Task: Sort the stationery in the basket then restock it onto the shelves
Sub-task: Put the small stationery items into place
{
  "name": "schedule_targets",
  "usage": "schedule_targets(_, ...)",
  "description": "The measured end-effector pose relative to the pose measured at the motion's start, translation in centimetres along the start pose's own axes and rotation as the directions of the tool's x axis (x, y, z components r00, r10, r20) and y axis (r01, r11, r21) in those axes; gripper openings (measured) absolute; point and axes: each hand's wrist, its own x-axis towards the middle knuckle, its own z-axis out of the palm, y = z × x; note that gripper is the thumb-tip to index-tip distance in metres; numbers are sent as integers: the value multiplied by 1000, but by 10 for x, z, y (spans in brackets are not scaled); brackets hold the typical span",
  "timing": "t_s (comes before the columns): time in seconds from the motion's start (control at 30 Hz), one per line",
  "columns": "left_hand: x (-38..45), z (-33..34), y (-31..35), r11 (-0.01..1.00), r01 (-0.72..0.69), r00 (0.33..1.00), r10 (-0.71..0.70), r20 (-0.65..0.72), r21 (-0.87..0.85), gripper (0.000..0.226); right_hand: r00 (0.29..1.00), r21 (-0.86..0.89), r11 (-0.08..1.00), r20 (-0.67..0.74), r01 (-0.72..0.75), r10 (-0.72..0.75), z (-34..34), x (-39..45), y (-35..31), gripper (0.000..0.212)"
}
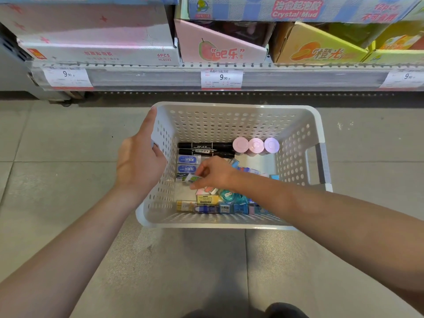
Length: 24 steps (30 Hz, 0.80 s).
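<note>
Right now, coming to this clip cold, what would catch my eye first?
The white perforated basket on the floor in front of the shelf dominates the middle, with stationery on its bottom. The left hand grips its left rim while the right hand reaches in and pinches a small eraser. At the back of the basket, three pastel round lids stand beside two black markers.

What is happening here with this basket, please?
A person sorts stationery in a white basket standing on the floor before a shelf. The left hand grips the basket's left rim. The right hand pinches a small eraser inside it. Black markers and three pastel lids lie along the far side.
</note>
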Motion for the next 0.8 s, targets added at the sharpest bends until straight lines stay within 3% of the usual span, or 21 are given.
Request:
schedule_targets(0.07,0,0,0,1000,-3,1000,3,0,7,73,999,-229,973,-35,27,-36,10,4,-2,37)
schedule_targets(0.2,0,0,0,1000,3,1000,-3,-13,18,74,996,-433,901,-70,16,-51,24,10,-4,39)
schedule_targets(0.63,0,0,0,1000,-4,1000,4,-3,-15,72,983,-503,864,-167,-20,-75,36,10,-4,48)
schedule_targets(0.8,0,1,-2,1000,-11,1000,11,-6,-22,72,976,-574,819,-186,-13,-116,38,11,-2,28)
